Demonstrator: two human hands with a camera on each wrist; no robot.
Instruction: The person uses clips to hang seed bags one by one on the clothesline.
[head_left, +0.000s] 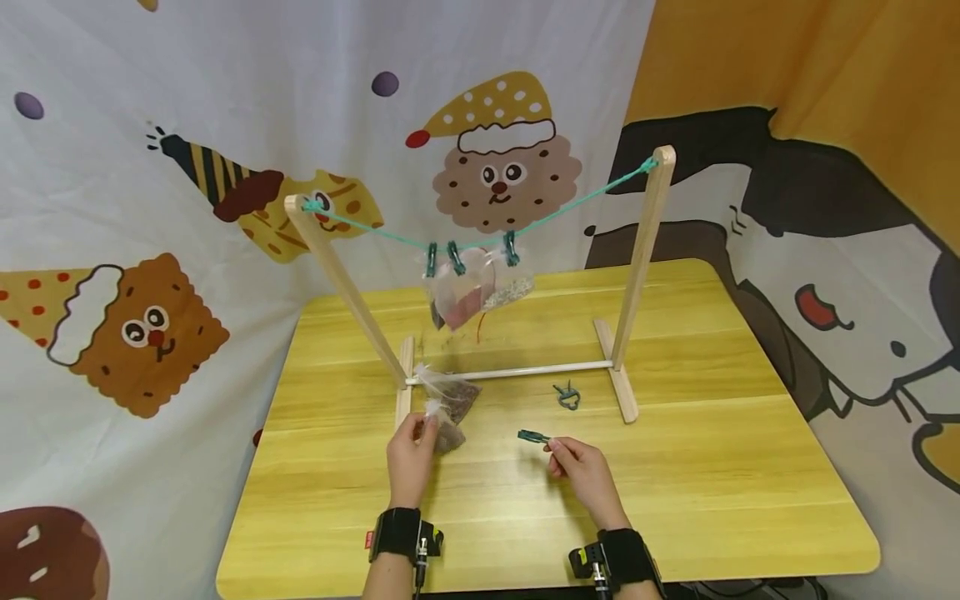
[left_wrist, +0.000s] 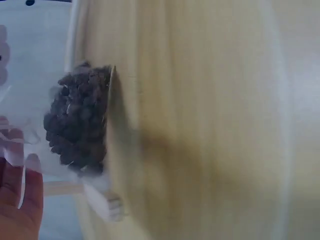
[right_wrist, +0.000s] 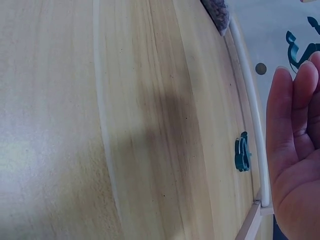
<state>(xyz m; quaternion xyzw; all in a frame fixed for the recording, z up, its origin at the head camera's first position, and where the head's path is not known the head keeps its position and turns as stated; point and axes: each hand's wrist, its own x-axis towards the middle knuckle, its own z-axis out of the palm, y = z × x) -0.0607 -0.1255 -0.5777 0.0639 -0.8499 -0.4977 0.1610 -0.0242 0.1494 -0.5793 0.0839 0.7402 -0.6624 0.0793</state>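
Note:
My left hand (head_left: 411, 454) pinches the top of a small clear bag of dark brown grains (head_left: 447, 429); the left wrist view shows the same bag (left_wrist: 80, 120) beside my fingers (left_wrist: 20, 200). A second bag of brownish grains (head_left: 459, 392) lies just behind it by the rack's base. My right hand (head_left: 581, 467) pinches a green clothespin (head_left: 533, 436) just above the table. Another green clothespin (head_left: 567, 396) (right_wrist: 242, 152) lies on the table near the rack's crossbar. Clear bags (head_left: 472, 292) hang from green pins on the teal string (head_left: 375, 227).
A wooden drying rack (head_left: 645, 250) with two uprights and a white crossbar (head_left: 517, 371) stands mid-table. The yellow wooden table (head_left: 712, 467) ends near me. Cartoon-printed cloth (head_left: 150, 208) hangs behind and to both sides.

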